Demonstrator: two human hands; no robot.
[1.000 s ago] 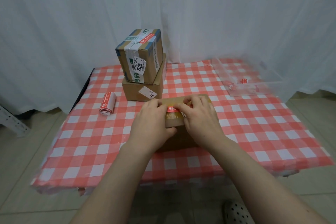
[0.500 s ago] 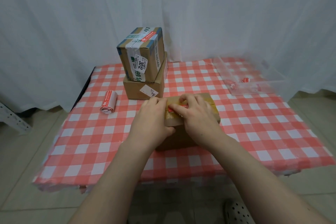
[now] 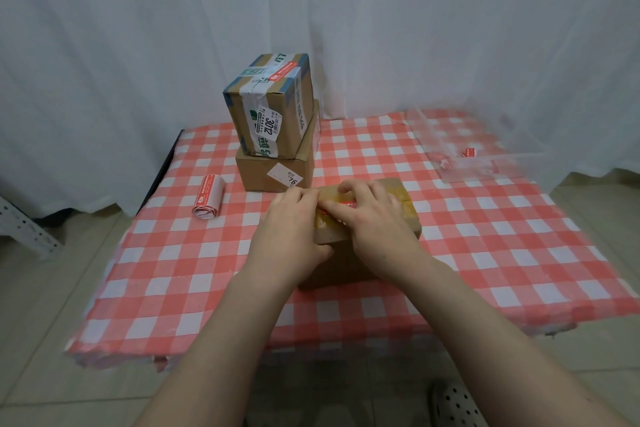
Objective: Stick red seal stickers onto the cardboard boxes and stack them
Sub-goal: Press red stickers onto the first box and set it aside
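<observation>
the left hand (image 3: 294, 229) and right hand (image 3: 375, 218) cover most of the cardboard box (image 3: 407, 210) top, leaving a sliver of the red seal sticker (image 3: 348, 204) showing, the clear tray (image 3: 502, 159) at the table's far right corner is blurred, and the bottom edge cuts a spotted shoe (image 3: 453, 406).

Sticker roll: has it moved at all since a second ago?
No. The sticker roll lies in the same spot left of the stacked boxes, at the same angle.

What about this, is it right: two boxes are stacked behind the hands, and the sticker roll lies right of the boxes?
No. The head view shows the sticker roll lying left of the stacked boxes, not right. The rest holds.
</observation>
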